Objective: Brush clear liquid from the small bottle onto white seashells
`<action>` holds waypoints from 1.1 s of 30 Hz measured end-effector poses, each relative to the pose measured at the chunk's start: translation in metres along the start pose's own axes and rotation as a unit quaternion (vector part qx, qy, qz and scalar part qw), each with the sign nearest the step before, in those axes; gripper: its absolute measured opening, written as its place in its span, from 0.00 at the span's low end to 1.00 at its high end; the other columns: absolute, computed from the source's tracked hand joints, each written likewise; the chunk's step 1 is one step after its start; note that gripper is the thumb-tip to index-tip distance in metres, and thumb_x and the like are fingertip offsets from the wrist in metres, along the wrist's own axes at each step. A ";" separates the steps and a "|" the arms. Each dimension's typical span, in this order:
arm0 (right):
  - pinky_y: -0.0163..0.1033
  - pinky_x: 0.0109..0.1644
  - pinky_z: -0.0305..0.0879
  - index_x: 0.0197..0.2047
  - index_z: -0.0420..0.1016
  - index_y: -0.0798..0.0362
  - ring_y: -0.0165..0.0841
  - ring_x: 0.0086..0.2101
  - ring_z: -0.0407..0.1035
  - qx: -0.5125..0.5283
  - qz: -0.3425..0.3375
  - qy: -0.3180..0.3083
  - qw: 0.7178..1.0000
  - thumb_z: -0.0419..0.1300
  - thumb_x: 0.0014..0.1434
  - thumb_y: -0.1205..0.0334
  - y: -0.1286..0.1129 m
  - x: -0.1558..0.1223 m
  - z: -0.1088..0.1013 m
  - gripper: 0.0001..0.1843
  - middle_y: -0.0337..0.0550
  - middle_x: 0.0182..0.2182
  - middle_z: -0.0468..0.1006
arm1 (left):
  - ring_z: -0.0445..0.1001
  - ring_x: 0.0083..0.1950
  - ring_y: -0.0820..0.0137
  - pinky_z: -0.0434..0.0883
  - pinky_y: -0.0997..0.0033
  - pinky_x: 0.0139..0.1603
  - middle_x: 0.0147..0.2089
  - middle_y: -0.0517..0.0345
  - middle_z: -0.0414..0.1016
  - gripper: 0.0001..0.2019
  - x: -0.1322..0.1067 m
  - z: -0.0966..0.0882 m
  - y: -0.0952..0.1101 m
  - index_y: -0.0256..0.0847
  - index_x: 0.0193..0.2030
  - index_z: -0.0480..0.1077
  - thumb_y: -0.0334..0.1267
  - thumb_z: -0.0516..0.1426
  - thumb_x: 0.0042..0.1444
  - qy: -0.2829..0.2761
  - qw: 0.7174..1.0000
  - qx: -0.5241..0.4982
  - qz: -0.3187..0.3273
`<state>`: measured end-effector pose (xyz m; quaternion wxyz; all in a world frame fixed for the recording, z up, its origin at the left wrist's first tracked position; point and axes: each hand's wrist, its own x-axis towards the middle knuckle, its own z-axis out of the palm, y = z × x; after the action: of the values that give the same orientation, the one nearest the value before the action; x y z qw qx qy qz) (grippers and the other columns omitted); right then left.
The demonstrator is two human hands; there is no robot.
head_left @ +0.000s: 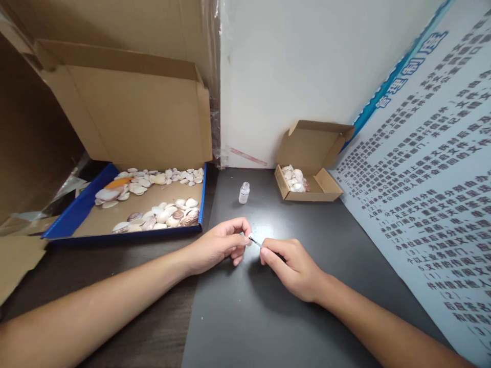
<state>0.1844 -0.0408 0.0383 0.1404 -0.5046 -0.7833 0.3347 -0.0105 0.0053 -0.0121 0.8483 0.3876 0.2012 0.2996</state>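
Between thumb and fingers, my left hand [226, 240] pinches a small white shell [249, 241], mostly hidden by the fingertips. My right hand [293, 266] grips a thin brush [258, 244] with a dark tip. That tip meets the shell or lies just in front of it; I cannot tell which. A small clear glass bottle [244, 193] with a white label stands upright and uncapped beyond both hands.
On the left, an open blue-edged cardboard box [203, 204] holds many shells [169, 214]. At the back right is a smaller open cardboard box [326, 191] with whitish shells [294, 179]. A white panel [287, 61] and a printed poster [429, 168] stand around the dark table [238, 327].
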 end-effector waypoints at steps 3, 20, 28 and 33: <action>0.33 0.30 0.51 0.28 0.66 0.54 0.27 0.23 0.60 -0.044 0.035 -0.007 0.998 0.47 0.68 0.58 0.001 0.001 0.000 0.19 0.36 0.21 0.67 | 0.58 0.23 0.80 0.66 0.78 0.25 0.25 0.66 0.59 0.06 0.000 0.000 0.000 0.39 0.34 0.64 0.33 0.59 0.55 0.001 1.000 -0.003 0.002; 0.34 0.25 0.44 0.22 0.48 0.53 0.24 0.20 0.46 -0.008 -0.027 0.054 0.998 0.50 0.64 0.62 -0.002 -0.002 -0.001 0.20 0.31 0.17 0.50 | 0.58 0.22 0.79 0.65 0.77 0.24 0.24 0.67 0.59 0.06 0.001 0.001 0.000 0.39 0.33 0.64 0.33 0.59 0.54 0.004 1.000 0.018 0.002; 0.34 0.25 0.42 0.21 0.46 0.53 0.23 0.19 0.44 -0.021 -0.060 0.044 0.997 0.50 0.64 0.64 -0.002 -0.002 0.001 0.21 0.31 0.17 0.47 | 0.60 0.21 0.78 0.63 0.77 0.25 0.21 0.68 0.58 0.06 0.001 -0.001 -0.003 0.40 0.34 0.63 0.36 0.58 0.56 0.014 0.999 0.030 -0.002; 0.33 0.25 0.44 0.22 0.48 0.53 0.23 0.20 0.46 -0.022 -0.046 0.048 0.998 0.49 0.65 0.62 -0.001 0.000 0.003 0.20 0.31 0.18 0.50 | 0.61 0.21 0.78 0.61 0.78 0.24 0.19 0.67 0.61 0.07 0.002 -0.004 -0.006 0.39 0.35 0.64 0.37 0.59 0.56 0.009 0.998 0.056 0.006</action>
<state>0.1820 -0.0426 0.0368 0.1822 -0.4864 -0.8052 0.2860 -0.0095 0.0055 -0.0193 0.8218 0.4328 0.2225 0.2963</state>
